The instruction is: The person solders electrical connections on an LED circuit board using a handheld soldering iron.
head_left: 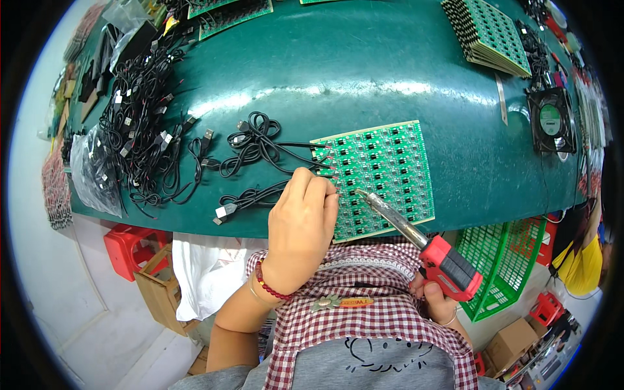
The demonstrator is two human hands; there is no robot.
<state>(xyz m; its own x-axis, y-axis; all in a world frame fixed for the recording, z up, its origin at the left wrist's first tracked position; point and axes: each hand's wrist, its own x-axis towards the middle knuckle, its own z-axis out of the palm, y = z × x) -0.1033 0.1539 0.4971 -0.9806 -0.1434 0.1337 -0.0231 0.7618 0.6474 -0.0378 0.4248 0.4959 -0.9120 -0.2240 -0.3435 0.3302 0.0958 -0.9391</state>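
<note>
A green circuit board panel (380,179) with rows of small black parts lies near the table's front edge. My left hand (302,211) is closed in a pinch at the panel's left edge, on the end of a black USB cable (257,194); the fingers hide the wire tips. Other looped black USB cables (257,146) lie just beyond, their ends reaching the panel's upper left. Wrapped round the handle of a red and black soldering gun (448,266), my right hand (432,299) is partly hidden by it. The gun's metal tip is over the middle-left of the panel.
A heap of black USB cables (140,123) and a clear plastic bag (96,172) lie at the left. Stacked circuit panels (487,36) and a black fan (550,120) stand at the right. Below the table edge are a green basket (497,266) and a red stool (133,250).
</note>
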